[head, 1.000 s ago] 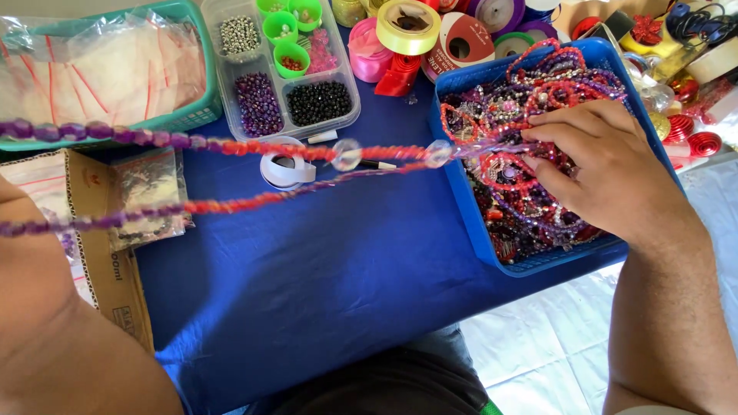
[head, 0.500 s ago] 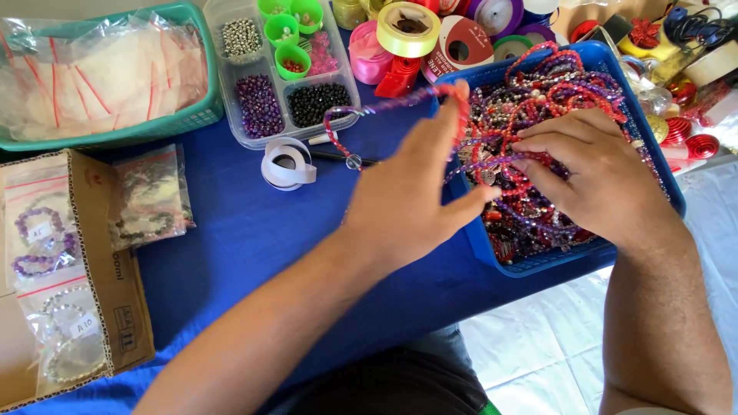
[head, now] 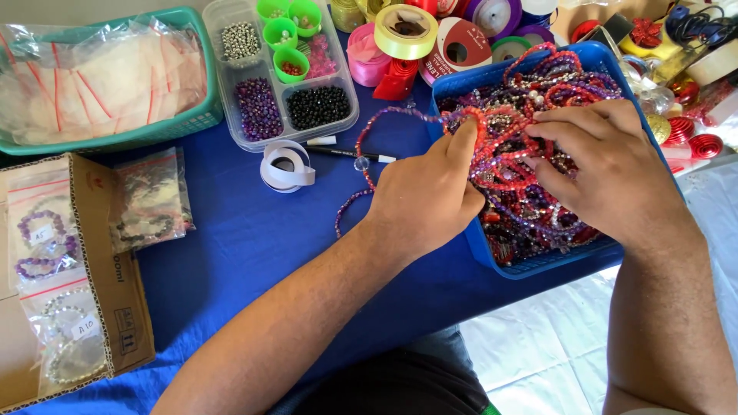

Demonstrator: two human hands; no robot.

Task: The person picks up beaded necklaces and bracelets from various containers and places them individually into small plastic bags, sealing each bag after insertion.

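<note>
A blue basket [head: 492, 253] at the right holds a tangled heap of red, pink and purple bead strands [head: 530, 92]. My left hand [head: 427, 192] rests at the basket's left rim, its fingers pinched on a red and purple bead strand [head: 369, 165] that loops out over the blue cloth. My right hand [head: 607, 169] lies on top of the heap inside the basket, fingers curled into the beads near the left hand's fingertips.
A clear compartment box of loose beads with green cups [head: 288, 77] stands at the back. Ribbon rolls [head: 407, 31] lie behind the basket. A teal basket of plastic bags [head: 100, 77] is back left. White tape roll [head: 286, 167], pen [head: 350, 154], bagged bracelets on cardboard [head: 54, 253] at left.
My left hand brought the long bead strand from stretched across the table over to the blue basket, and the strand now hangs in a loop by the rim. The right hand stayed in the basket.
</note>
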